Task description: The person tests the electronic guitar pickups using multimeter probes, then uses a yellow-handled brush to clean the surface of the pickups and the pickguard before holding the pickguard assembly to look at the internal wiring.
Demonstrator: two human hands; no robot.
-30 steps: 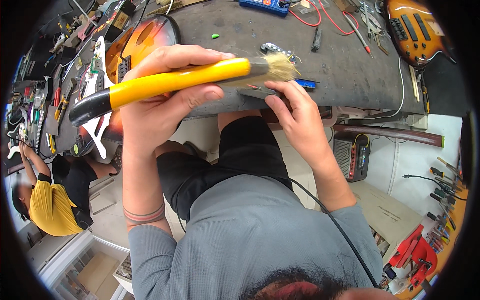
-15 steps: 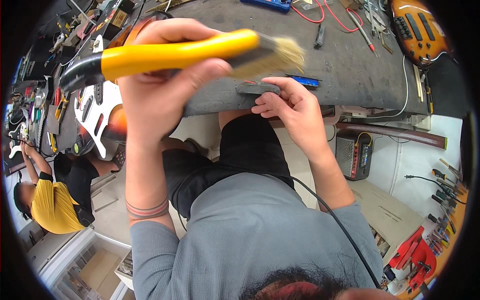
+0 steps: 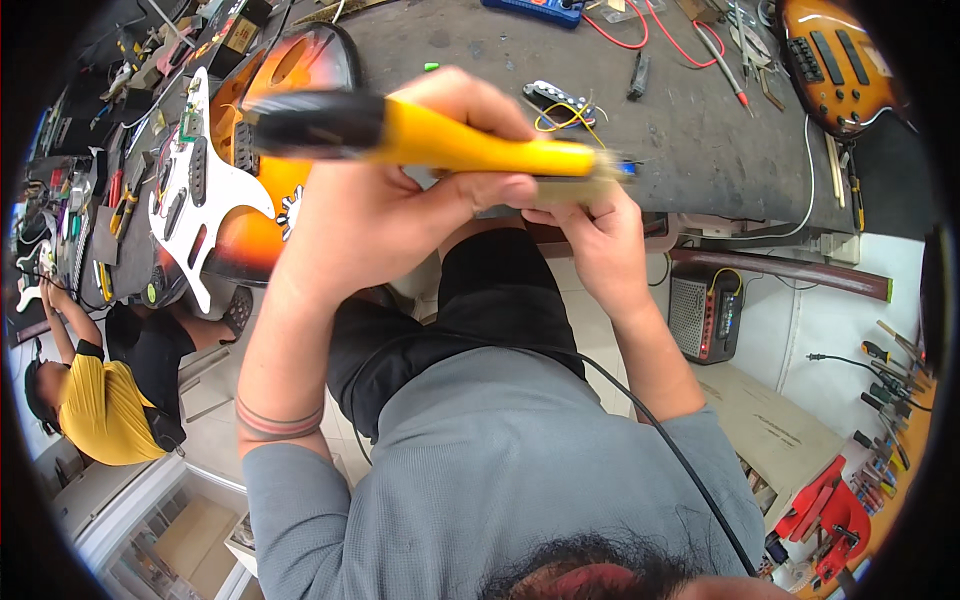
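The left hand [image 3: 375,215] is closed around a yellow-and-black bristle brush [image 3: 450,142], whose long axis runs from nine o'clock to just past three, its blurred bristles [image 3: 606,182] overlapping the nearer right hand [image 3: 608,245], whose opening and hold I cannot tell.

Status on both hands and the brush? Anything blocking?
Left hand: gripping yellow-and-black brush. Right hand: at the bristles, grip hidden behind them. Yellow-wired part on bench just beyond.
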